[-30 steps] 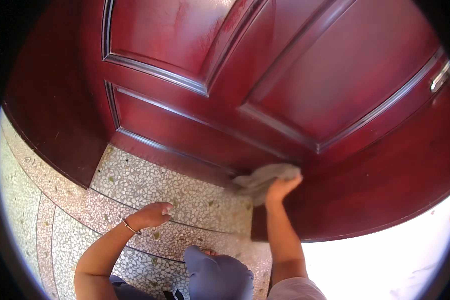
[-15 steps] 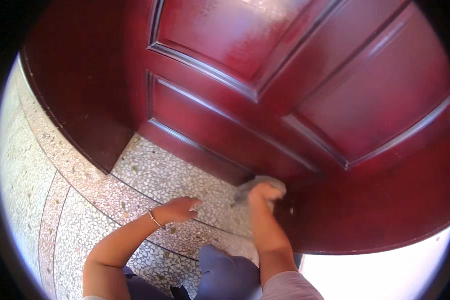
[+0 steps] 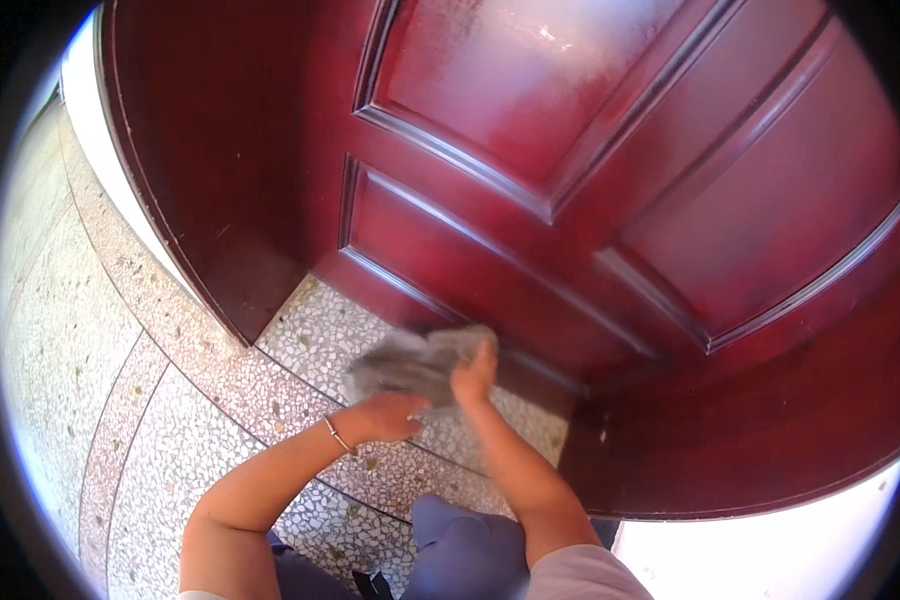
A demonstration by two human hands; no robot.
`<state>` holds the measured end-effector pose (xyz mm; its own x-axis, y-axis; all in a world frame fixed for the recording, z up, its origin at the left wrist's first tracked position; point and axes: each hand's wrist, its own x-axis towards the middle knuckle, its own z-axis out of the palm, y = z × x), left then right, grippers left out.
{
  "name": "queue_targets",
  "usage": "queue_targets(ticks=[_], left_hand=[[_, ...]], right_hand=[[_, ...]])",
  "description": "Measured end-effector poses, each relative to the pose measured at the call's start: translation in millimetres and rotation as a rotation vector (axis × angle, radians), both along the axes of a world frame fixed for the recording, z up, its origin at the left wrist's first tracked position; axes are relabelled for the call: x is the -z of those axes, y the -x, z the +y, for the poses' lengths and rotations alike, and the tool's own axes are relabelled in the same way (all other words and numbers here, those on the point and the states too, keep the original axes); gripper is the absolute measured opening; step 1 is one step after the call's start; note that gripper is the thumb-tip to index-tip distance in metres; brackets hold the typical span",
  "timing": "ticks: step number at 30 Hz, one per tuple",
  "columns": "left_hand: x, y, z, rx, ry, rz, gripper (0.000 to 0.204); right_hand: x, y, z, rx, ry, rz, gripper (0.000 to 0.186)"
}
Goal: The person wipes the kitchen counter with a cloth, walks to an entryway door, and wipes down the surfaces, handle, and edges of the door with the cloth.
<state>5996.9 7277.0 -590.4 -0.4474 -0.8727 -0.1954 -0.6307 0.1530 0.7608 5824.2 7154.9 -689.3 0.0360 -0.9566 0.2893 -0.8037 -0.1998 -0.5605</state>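
A grey cloth [image 3: 400, 368], smeared by motion, hangs at the foot of a dark red panelled door [image 3: 420, 235], just over the speckled floor. My right hand [image 3: 475, 375] grips the cloth at its right end, thumb up. Close below the cloth's left part is my left hand [image 3: 380, 416], with a thin bracelet [image 3: 338, 436] on its wrist. Its fingers reach toward the cloth and look loosely apart, with nothing in them. Whether the left fingertips touch the cloth, I cannot tell.
Dark red door-frame sides stand to the left [image 3: 215, 200] and right [image 3: 670, 440] of the door. The terrazzo floor [image 3: 210, 450] has dark dividing lines and curves away to the left. My bent knee [image 3: 465, 545] shows at the lower middle.
My right hand has swept the cloth left along the door's foot, away from the right corner and toward my left hand. The view has shifted slightly.
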Motion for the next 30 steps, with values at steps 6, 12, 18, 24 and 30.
queue_targets(ticks=[6, 12, 18, 24, 30], left_hand=[[13.7, -16.5, -1.2, -0.092, -0.059, 0.010, 0.042], [14.3, -5.7, -8.4, -0.017, -0.107, 0.034, 0.040], [33.2, -6.3, -8.3, -0.048, -0.103, -0.013, 0.042], [22.8, -15.0, -3.2, -0.053, -0.114, -0.005, 0.044], [3.7, -22.3, 3.4, -0.126, -0.046, -0.001, 0.044]], right_hand=[[-66.3, 107.6, 33.6, 0.260, -0.367, 0.290, 0.066], [-61.6, 153.7, 29.7, 0.561, -0.340, 0.201, 0.069], [-29.5, 84.2, 19.5, 0.130, -0.030, 0.448, 0.068], [-35.1, -34.7, 1.8, -0.107, -0.050, 0.304, 0.072], [-58.5, -140.2, -17.2, -0.309, -0.168, 0.324, 0.071]])
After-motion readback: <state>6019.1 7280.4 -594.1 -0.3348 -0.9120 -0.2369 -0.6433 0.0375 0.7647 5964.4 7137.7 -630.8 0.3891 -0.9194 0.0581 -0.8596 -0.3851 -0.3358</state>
